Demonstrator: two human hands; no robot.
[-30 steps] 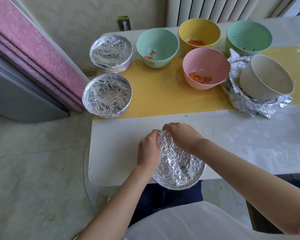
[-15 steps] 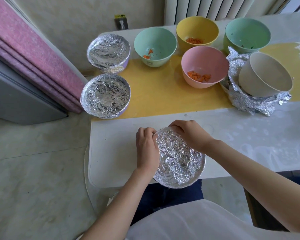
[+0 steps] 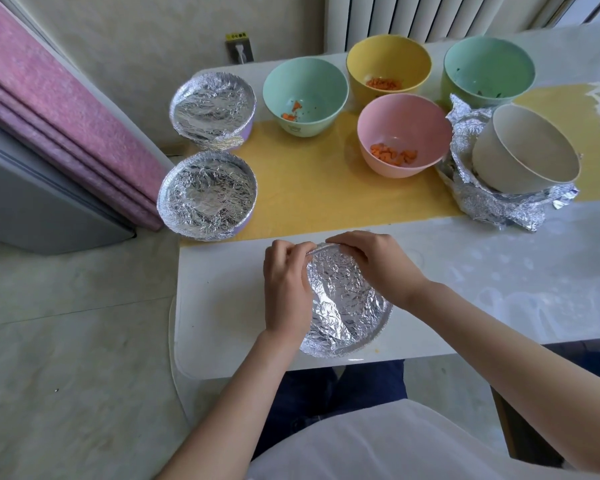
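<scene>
A bowl covered with crinkled foil [image 3: 347, 306] stands at the near edge of the white table [image 3: 499, 289]. My left hand [image 3: 286, 289] lies along its left rim, fingers curled over the foil at the far edge. My right hand [image 3: 378, 261] curls over the far right rim and pinches the foil there. The two hands almost meet at the far side of the bowl.
Two more foil-covered bowls [image 3: 208, 195] [image 3: 212, 109] stand at the table's left. Behind are a mint bowl [image 3: 305, 95], yellow bowl [image 3: 388, 64] and pink bowl [image 3: 404, 133] with carrot pieces, a green bowl [image 3: 489, 71], and a beige bowl [image 3: 525, 150] on loose foil [image 3: 492, 202].
Both hands have slid along the rim toward the far side of the bowl, pressing the foil down. The bowl has stayed in place.
</scene>
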